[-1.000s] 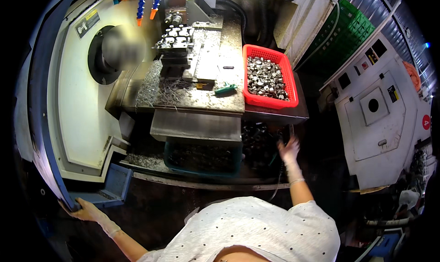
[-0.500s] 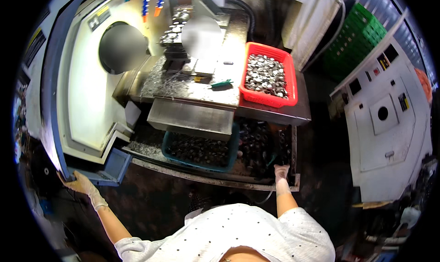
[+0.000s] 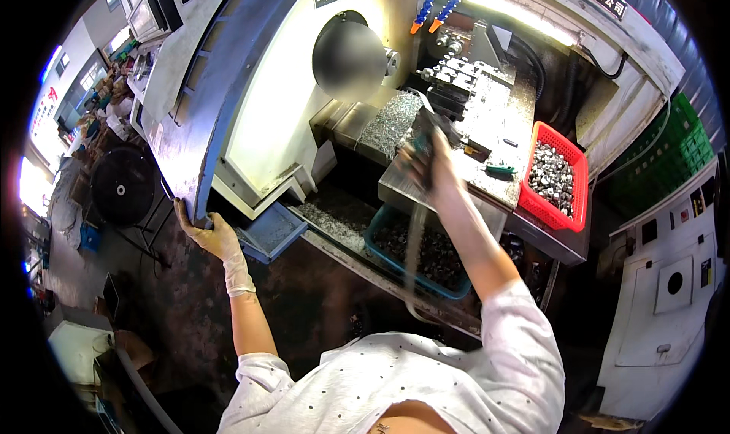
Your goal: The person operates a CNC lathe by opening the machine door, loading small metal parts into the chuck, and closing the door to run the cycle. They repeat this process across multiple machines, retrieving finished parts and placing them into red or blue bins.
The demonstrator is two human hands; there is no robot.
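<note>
- Higher than in the earlier frame, our right hand (image 3: 433,166) now reaches over the front of the machine bed (image 3: 498,118).
- It grasps a dark tool (image 3: 435,124), blurred, near the curly metal chips (image 3: 390,126).
- Our left hand (image 3: 215,240) curls around the lower edge of the blue-edged door (image 3: 210,145).
- Right of the tool, a red basket (image 3: 580,194) holds small metal parts (image 3: 551,177).

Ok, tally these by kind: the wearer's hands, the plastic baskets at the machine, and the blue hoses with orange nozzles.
Hands: 2 (left hand, right hand)
Baskets: 2 (red basket, teal basket)
Blue hoses: 2
Total: 6
</note>
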